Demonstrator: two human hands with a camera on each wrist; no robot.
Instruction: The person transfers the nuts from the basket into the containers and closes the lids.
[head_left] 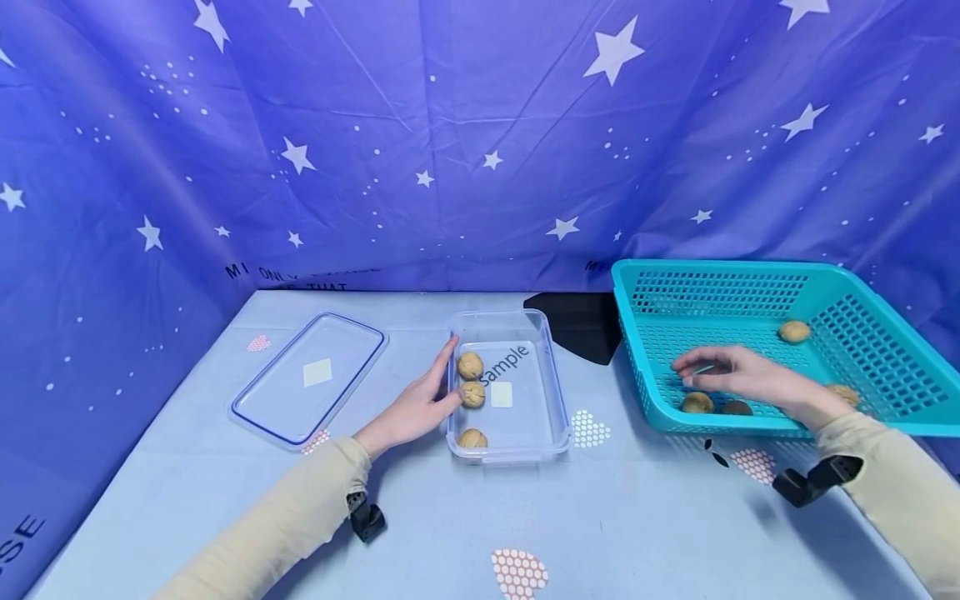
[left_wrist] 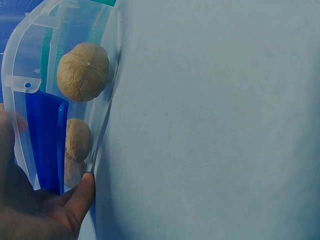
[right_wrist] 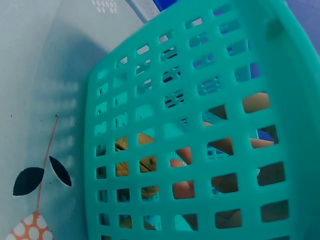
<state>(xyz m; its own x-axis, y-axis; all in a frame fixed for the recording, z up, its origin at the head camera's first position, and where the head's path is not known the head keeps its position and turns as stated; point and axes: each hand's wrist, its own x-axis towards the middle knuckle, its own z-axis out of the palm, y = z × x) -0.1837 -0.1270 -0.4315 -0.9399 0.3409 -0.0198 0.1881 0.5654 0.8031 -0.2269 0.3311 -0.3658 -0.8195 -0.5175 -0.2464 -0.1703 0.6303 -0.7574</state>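
Three walnuts (head_left: 472, 394) sit along the left side of a clear plastic box (head_left: 536, 421) with a "sample" mark. My left hand (head_left: 414, 410) rests against the box's left wall, thumb and index finger spread along it. In the left wrist view, the thumb (left_wrist: 82, 202) touches the wall low down, beside a blue clip (left_wrist: 45, 140). My right hand (head_left: 738, 377) reaches over the front wall into a teal basket (head_left: 633, 350). Its fingers bend loosely above a walnut (head_left: 697, 403), with nothing seen between them. In the right wrist view, the basket wall (right_wrist: 165, 115) partly hides the fingers.
A clear lid with a blue seal (head_left: 307, 379) lies left of the box. Other walnuts in the basket include one (head_left: 794, 332) toward the back. A black sheet-like shape (head_left: 581, 321) lies between box and basket. A blue star-printed curtain (head_left: 450, 125) rises behind the table.
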